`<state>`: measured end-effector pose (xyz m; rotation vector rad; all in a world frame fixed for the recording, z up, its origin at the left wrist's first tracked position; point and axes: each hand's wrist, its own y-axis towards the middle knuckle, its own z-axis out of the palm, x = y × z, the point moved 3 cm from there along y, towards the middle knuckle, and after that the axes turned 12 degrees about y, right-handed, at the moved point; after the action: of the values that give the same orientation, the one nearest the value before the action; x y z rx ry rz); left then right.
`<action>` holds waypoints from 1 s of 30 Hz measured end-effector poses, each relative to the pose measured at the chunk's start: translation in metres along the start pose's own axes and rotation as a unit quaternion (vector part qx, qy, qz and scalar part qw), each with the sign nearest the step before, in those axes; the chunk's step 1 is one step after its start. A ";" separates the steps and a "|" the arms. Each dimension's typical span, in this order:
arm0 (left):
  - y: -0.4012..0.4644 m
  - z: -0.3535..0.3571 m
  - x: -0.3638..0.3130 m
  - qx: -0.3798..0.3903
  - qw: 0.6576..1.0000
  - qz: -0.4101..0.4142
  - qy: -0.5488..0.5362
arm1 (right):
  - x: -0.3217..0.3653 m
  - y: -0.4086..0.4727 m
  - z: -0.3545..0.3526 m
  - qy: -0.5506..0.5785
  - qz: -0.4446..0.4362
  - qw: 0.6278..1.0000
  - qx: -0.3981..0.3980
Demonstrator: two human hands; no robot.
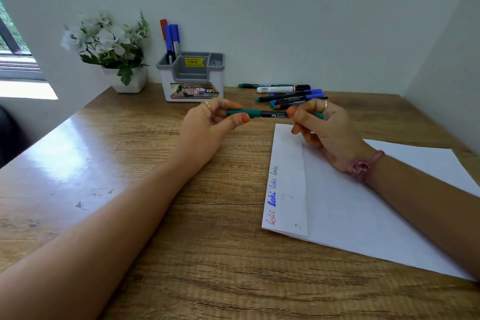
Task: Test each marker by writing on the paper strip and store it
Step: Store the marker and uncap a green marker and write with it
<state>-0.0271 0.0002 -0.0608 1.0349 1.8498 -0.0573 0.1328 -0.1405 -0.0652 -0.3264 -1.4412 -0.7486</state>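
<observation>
Hands hold one green marker level above the desk.
Left hand pinches its cap; right hand pinches the barrel. Three markers stand in the far holder; about seven loose markers lie beyond the paper strip.

Right hand hides the rear barrel of the green marker, cutting its printed brand name short. The organizer conceals the lower halves of the stored markers. Label text on the loose markers is too small to read. The paper sheet runs under the right forearm to the right edge.
</observation>
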 end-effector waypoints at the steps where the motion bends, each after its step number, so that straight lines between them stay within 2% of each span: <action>1: 0.000 0.000 0.001 0.000 1.000 -0.008 -0.012 | 0.000 0.001 -0.001 -0.006 -0.008 1.000 -0.010; 4: 0.000 0.000 0.003 -0.001 0.999 -0.026 -0.027 | -0.001 0.001 0.000 -0.027 -0.024 0.999 -0.007; 10: 0.001 0.001 0.005 -0.007 0.999 -0.042 0.014 | -0.007 0.003 0.005 -0.097 -0.029 0.994 0.026; 18: 0.000 0.000 0.001 -0.018 0.998 -0.021 0.053 | -0.010 0.005 0.005 -0.099 -0.026 0.993 0.052; 20: 0.000 -0.001 0.000 -0.011 0.999 -0.032 0.010 | -0.009 0.004 0.006 -0.096 -0.027 0.994 0.050; 22: 0.000 0.000 -0.002 -0.003 0.995 -0.051 -0.088 | -0.007 0.004 0.008 -0.098 -0.028 0.993 0.055; 26: 0.000 0.001 -0.005 -0.007 0.955 -0.097 -0.280 | -0.006 0.001 0.014 -0.088 -0.023 0.992 0.091; 28: 0.007 -0.012 -0.007 -0.045 0.929 -0.105 -0.353 | -0.007 0.003 0.013 -0.076 -0.020 0.993 0.090; 30: 0.020 -0.037 -0.009 -0.110 0.914 -0.082 -0.382 | -0.008 0.005 0.009 -0.066 -0.018 0.995 0.077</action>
<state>-0.0393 0.0245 -0.0272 0.5701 1.1799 -0.3041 0.1289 -0.1292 -0.0708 -0.2345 -1.6230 -0.6500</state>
